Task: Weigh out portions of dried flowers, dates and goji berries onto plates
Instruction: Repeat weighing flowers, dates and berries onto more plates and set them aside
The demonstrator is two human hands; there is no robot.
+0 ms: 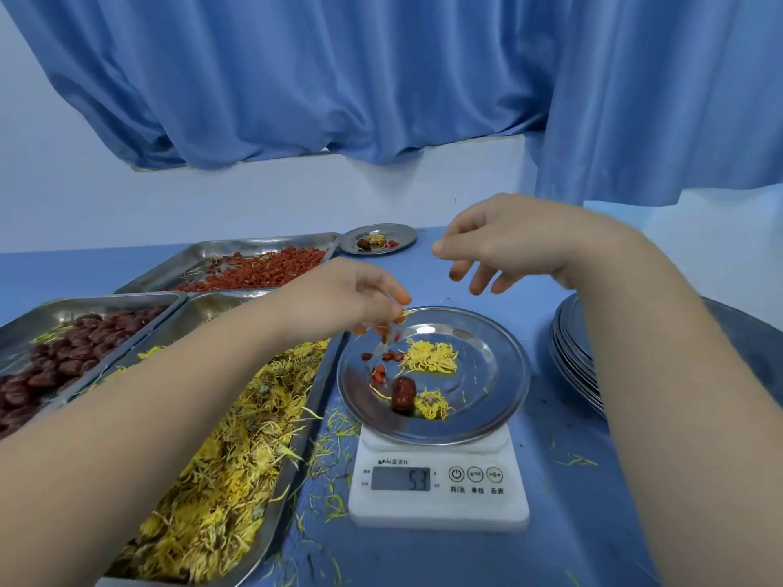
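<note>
Far left, a steel tray of red dates (pixel 76 349) sits against the table edge, and just beside it the long tray of dried chrysanthemum flowers (pixel 237 451) runs toward the camera. Behind them, the tray of goji berries (pixel 254 269) lies further back. Over the trays reaches the left hand (pixel 343 298), fingers pinched loosely together above the near rim of the plate, a few goji berries (pixel 383 330) at and just under the fingertips, some seemingly in mid-air. Below, the round steel plate (pixel 487 400) rests on the white kitchen scale (pixel 438 480), display blurred but reading something like 53. On the plate: two tufts of yellow flowers (pixel 430 355), one red date (pixel 402 394), scattered goji. Further back, a small filled plate (pixel 378 238) stands near the goji tray. Above the scale's plate hovers the right hand (pixel 508 243), fingers spread and slack, holding nothing. Far right, a stack of empty steel plates (pixel 576 353), partly hidden behind the right forearm. Loose petals litter the blue tabletop (pixel 572 523).
</note>
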